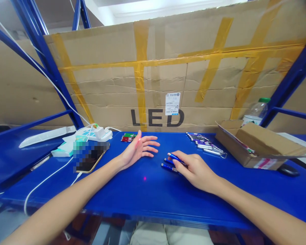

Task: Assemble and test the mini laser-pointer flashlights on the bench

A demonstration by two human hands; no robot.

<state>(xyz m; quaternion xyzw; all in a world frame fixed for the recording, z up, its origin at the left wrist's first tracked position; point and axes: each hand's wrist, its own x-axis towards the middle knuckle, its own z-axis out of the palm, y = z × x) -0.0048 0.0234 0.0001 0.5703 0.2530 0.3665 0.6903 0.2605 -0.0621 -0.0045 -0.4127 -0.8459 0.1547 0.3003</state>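
My right hand (pixel 195 170) is closed on a small blue laser pointer (pixel 173 156), its silver tip facing left. Just below it on the blue table lie a second blue pointer (pixel 169 161) and a third blue pointer (pixel 169 167), their rear ends hidden by my fingers. My left hand (pixel 136 149) is held above the table with fingers spread, palm turned to the right and nothing in it. A reddish glow shows near the base of its thumb. On the tabletop between my hands is a pink-red light dot (pixel 145 178).
Green and red pointers (pixel 128 137) lie behind my left hand. Several purple and silver pointers (pixel 202 143) lie at the back right, beside an open cardboard box (pixel 244 149). A phone (pixel 93 158), a power strip (pixel 98 133) and white cables are at left. A large cardboard panel (pixel 112 88) stands behind.
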